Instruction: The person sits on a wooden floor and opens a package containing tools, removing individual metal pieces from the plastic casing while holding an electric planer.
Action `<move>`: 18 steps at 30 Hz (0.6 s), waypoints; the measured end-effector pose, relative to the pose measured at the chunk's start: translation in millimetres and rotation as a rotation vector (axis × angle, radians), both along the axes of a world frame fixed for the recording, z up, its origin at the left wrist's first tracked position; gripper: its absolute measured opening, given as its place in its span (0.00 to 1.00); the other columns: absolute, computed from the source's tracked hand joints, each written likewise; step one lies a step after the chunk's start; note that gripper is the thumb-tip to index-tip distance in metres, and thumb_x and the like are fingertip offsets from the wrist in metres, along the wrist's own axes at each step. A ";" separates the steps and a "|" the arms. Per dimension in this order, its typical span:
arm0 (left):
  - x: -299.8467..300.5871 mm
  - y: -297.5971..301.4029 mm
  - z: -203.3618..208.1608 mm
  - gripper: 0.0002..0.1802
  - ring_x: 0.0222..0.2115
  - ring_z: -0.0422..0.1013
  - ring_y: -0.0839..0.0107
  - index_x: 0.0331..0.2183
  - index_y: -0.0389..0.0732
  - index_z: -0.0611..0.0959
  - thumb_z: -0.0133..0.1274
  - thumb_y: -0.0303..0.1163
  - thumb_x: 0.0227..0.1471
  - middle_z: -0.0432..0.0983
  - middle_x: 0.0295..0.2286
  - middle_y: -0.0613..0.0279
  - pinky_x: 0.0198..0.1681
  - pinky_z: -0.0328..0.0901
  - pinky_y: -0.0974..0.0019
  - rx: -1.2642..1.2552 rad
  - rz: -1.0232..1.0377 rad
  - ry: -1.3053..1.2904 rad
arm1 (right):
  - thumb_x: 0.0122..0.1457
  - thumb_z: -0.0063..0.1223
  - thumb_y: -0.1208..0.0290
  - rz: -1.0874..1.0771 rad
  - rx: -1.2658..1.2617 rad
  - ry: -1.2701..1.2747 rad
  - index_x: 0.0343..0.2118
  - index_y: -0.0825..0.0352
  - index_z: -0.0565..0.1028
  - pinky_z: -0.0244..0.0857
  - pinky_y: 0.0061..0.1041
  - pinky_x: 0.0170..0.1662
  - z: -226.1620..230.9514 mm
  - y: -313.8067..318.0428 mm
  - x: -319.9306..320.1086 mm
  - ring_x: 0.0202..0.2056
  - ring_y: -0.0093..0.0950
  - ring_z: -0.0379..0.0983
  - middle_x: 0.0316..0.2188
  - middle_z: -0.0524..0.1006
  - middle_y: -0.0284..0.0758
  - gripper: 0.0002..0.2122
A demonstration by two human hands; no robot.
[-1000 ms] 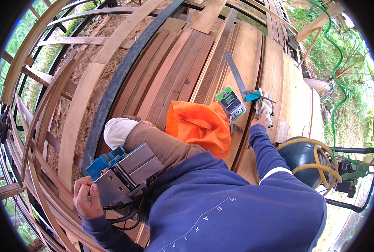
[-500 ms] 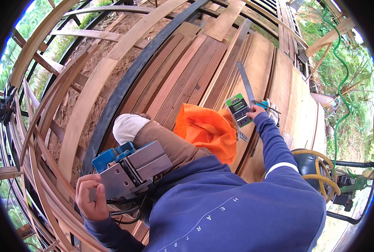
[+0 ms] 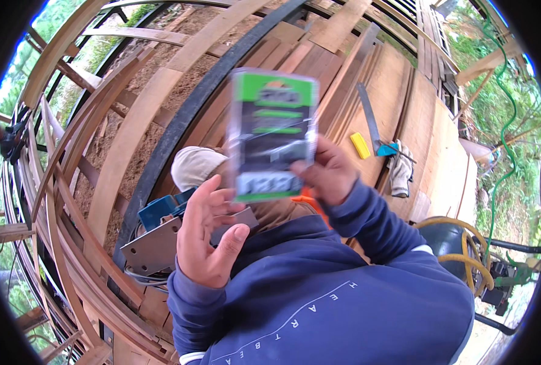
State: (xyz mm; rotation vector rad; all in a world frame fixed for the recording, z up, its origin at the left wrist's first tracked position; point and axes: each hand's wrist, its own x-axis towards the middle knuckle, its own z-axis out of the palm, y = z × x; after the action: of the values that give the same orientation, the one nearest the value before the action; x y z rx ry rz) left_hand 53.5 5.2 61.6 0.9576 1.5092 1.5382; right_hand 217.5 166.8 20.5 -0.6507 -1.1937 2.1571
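Right hand: The right hand holds the flat pack at its lower right side, with the thumb on the front.
Left hand: The left hand is let go of everything, it seems. Its fingers are spread, with the tips close to the pack's lower left edge. I cannot tell if they touch it.
Pack: It is green and black, and looks a bit blurry. It is up in the air in front of the person, over the lap.
Step now: I think the person is holding the pack up between the two hands, with only the right one gripping.
Next move: To me, it calls for a good hold by the right hand, and for the left fingers to close if they are to help.
Power tool: A blue and gray power tool is partly hidden behind the left hand.
Wood: On the boards are a small yellow block, a metal strip with a blue-green handle, and a glove beside the handle.
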 end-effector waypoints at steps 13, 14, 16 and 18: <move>-44.9 -76.9 -14.1 0.22 0.37 0.73 0.69 0.52 0.28 0.70 0.46 0.23 0.56 0.75 0.41 0.51 0.41 0.69 0.67 0.192 0.563 -0.068 | 0.51 0.62 0.61 -0.122 0.770 -1.422 0.29 0.67 0.77 0.68 0.26 0.28 -201.8 100.6 218.6 0.21 0.25 0.74 0.20 0.77 0.37 0.13; -47.9 -84.5 -17.3 0.21 0.37 0.74 0.68 0.52 0.29 0.69 0.47 0.22 0.56 0.76 0.41 0.51 0.40 0.69 0.68 0.214 0.604 -0.074 | 0.52 0.61 0.57 -0.129 0.909 -1.477 0.30 0.67 0.77 0.68 0.29 0.28 -216.4 92.2 222.1 0.20 0.30 0.75 0.20 0.77 0.38 0.15; -61.3 -94.5 -36.0 0.21 0.35 0.75 0.69 0.52 0.30 0.69 0.48 0.22 0.56 0.76 0.40 0.51 0.38 0.70 0.68 0.155 0.643 -0.149 | 0.54 0.58 0.57 -0.139 0.597 -1.542 0.31 0.68 0.77 0.68 0.29 0.31 -242.1 85.1 224.0 0.25 0.32 0.76 0.22 0.77 0.40 0.16; -66.4 -94.5 -41.3 0.23 0.31 0.75 0.70 0.53 0.31 0.68 0.49 0.21 0.55 0.76 0.37 0.53 0.33 0.71 0.67 0.132 0.696 -0.266 | 0.55 0.57 0.60 -0.203 0.632 -1.421 0.33 0.68 0.77 0.69 0.30 0.33 -264.3 77.6 224.6 0.27 0.33 0.76 0.24 0.78 0.42 0.14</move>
State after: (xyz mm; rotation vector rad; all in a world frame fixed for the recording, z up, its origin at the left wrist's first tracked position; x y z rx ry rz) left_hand -12.9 -89.3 20.3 0.2627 1.6430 2.1687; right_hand 442.1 244.4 -243.7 -1.9594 -2.1495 0.7926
